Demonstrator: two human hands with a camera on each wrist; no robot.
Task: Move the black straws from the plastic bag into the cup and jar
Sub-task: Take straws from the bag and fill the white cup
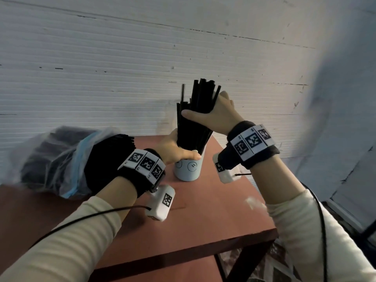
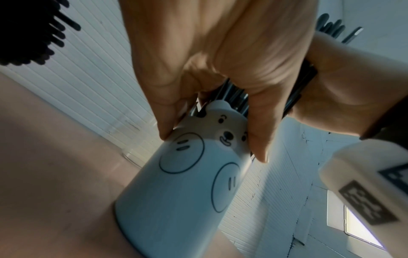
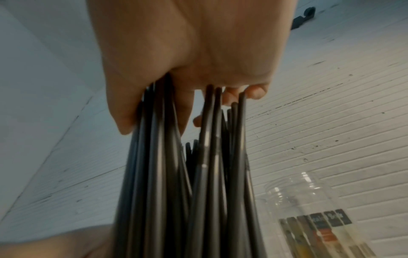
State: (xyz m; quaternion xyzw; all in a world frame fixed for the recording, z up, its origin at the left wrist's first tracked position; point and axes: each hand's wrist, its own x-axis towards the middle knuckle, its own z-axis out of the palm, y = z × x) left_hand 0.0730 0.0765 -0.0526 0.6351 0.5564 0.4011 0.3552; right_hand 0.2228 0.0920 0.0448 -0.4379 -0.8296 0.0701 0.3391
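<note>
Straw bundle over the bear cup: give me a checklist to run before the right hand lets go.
1. Right hand grips the black straws: ok.
2. Straws' lower ends inside the cup: ok.
3. Left hand steadies the cup at its rim: ok.
4. Cup standing flat on the table: ok.
5. Straw ends touching the cup's bottom: cannot tell.
6. Jar open for the next batch from the plastic bag: ok.

No text is legible; the jar [image 3: 313, 218] label's printing is too blurred to read.
</note>
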